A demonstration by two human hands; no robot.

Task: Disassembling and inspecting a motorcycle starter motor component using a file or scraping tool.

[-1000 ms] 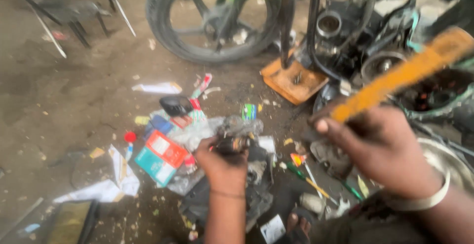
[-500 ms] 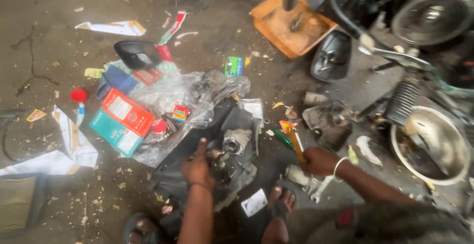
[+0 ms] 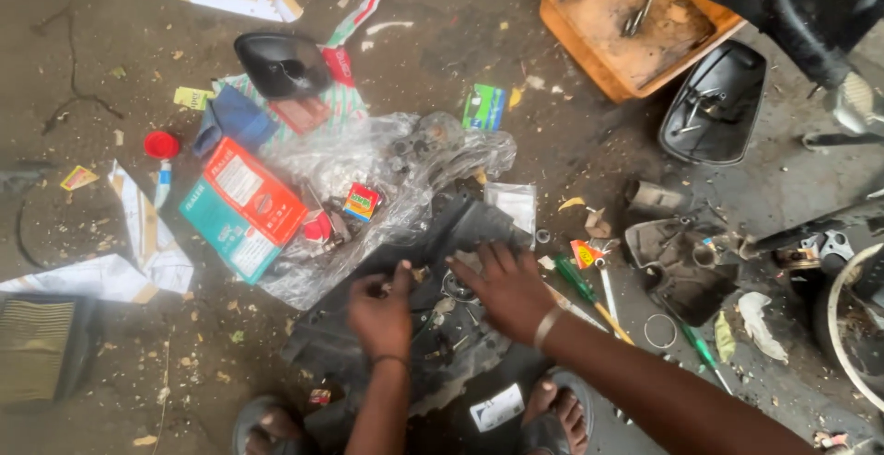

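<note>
My left hand [image 3: 380,312] is curled into a fist over a black sheet [image 3: 433,363] on the floor, gripping a small pale part. My right hand [image 3: 502,289], with a metal bangle on the wrist, lies just to its right. Its fingers are spread and the fingertips touch a round metal engine part [image 3: 454,285] on the sheet. The two hands are almost touching. My feet in sandals [image 3: 551,411] rest on the sheet's near edge.
A clear plastic bag of small parts [image 3: 387,165] and a red and teal box [image 3: 241,206] lie beyond the hands. Screwdrivers [image 3: 589,297] lie to the right. An orange tray [image 3: 626,36], two black mirrors [image 3: 714,105] and an air filter [image 3: 37,344] ring the spot.
My right hand held a wooden-handled tool up, then dropped to the screwdrivers, and has now moved left onto the metal part. The view has tilted down and closer.
</note>
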